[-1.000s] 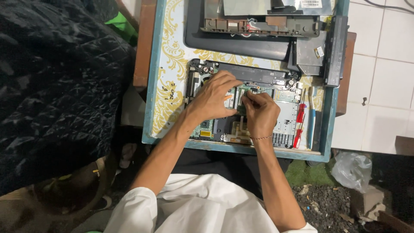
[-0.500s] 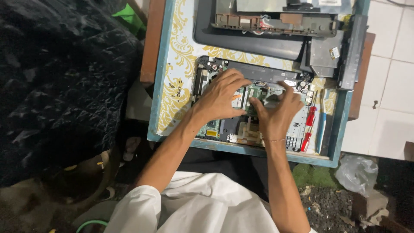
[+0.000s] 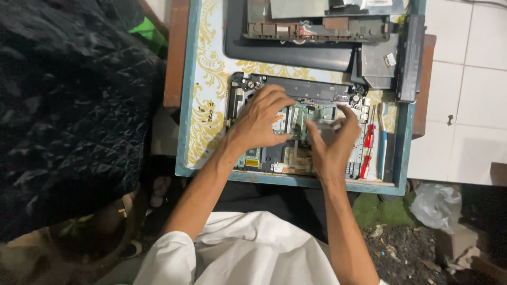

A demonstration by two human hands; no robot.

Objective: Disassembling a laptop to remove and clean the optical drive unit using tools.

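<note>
An opened laptop's green motherboard [image 3: 298, 113] in its black frame lies on a small table [image 3: 198, 121] with a teal rim and a yellow floral top. My left hand [image 3: 259, 124] rests flat on the left half of the board, fingers spread toward the black bar at its far edge. Just to the right, my right hand [image 3: 334, 145] hovers over the board's middle. Its thumb and fingers pinch a small grey flat part [image 3: 323, 126], which is blurred. The board under both palms is hidden.
Two red-handled screwdrivers [image 3: 369, 138] and a blue tool [image 3: 382, 148] lie by the table's right rim. Black laptop shell pieces [image 3: 290, 53] and a long black bar [image 3: 410, 58] fill the far end. Dark quilted cloth [image 3: 63, 105] is at left, white floor tiles [image 3: 465, 100] at right.
My right hand has lifted off the board and shifted right, fingers now spread around the small grey part. My left hand has stayed pressed on the board. The camera view has moved in closer.
</note>
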